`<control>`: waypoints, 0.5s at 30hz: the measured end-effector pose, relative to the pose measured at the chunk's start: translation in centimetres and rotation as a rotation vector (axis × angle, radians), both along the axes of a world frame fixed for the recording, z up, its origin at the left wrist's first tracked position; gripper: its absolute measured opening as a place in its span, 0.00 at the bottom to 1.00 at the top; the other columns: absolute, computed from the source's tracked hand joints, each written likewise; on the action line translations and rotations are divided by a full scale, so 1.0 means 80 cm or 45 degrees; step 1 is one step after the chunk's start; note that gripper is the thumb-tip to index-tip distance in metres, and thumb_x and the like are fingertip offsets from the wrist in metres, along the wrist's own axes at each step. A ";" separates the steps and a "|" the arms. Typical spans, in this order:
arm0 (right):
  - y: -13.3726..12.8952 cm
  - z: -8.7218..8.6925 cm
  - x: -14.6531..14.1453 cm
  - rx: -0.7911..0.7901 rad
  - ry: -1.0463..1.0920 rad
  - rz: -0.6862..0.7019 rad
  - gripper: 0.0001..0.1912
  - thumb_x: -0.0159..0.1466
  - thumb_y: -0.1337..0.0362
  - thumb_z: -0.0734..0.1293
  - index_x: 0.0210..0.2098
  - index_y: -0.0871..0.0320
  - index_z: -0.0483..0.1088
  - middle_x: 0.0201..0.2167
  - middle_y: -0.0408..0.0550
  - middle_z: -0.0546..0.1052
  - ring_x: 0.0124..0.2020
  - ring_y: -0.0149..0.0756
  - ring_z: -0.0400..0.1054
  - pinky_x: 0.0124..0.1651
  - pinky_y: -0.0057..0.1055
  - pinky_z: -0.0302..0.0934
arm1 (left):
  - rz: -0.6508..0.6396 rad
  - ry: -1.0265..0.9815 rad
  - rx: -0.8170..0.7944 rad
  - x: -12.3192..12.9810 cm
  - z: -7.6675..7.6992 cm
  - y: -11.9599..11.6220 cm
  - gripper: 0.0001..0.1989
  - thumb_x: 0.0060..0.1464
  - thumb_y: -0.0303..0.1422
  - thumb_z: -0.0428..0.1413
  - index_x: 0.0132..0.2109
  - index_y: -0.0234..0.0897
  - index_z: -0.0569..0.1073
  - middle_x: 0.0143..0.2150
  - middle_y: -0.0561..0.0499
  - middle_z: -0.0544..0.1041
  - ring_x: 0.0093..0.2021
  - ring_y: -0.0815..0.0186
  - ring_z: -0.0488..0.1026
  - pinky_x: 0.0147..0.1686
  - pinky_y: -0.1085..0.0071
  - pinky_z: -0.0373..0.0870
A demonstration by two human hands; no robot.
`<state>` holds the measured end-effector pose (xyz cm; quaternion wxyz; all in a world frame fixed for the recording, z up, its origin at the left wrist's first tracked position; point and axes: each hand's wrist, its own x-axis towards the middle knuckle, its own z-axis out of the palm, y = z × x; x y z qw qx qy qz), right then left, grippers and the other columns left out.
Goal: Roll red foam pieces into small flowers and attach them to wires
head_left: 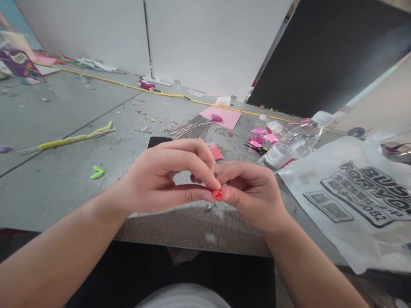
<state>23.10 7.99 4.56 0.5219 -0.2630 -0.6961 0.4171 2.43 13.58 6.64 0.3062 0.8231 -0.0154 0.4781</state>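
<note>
A small red rose-shaped piece (217, 195), with what look like curled petals, is held between the fingertips of both hands above the table's front edge. My left hand (170, 177) pinches it from the left with thumb and forefinger. From the right, my right hand (252, 188) presses its thumb against the piece, its other fingers curled behind. Beyond the hands lie a flat red-pink packet (215, 152), a bundle of thin wires (192, 127) and a dark phone-like object (158, 141) partly covered by my left hand.
To the right stand a clear plastic bottle (293, 143) and a white printed bag (349, 192). Pink packets (258, 137) and black-handled pliers (260, 149) lie near the bottle. Green pieces (97, 172) and a yellow-green twisted stem (72, 140) are on the left. A yellow cord (128, 85) crosses the back.
</note>
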 end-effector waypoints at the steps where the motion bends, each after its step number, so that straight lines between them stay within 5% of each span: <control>1: 0.000 0.000 0.000 0.003 -0.005 0.001 0.05 0.64 0.61 0.77 0.35 0.53 0.80 0.29 0.43 0.80 0.31 0.34 0.72 0.36 0.34 0.66 | -0.003 -0.001 0.000 0.000 0.000 0.000 0.03 0.59 0.30 0.67 0.41 0.41 0.82 0.34 0.50 0.76 0.30 0.69 0.73 0.33 0.72 0.76; 15: 0.001 0.002 0.000 0.045 -0.031 -0.006 0.06 0.64 0.61 0.78 0.33 0.54 0.79 0.28 0.43 0.80 0.30 0.33 0.72 0.35 0.34 0.66 | 0.041 0.064 0.031 -0.004 0.001 0.000 0.04 0.62 0.29 0.65 0.44 0.43 0.83 0.36 0.49 0.78 0.34 0.67 0.76 0.36 0.70 0.78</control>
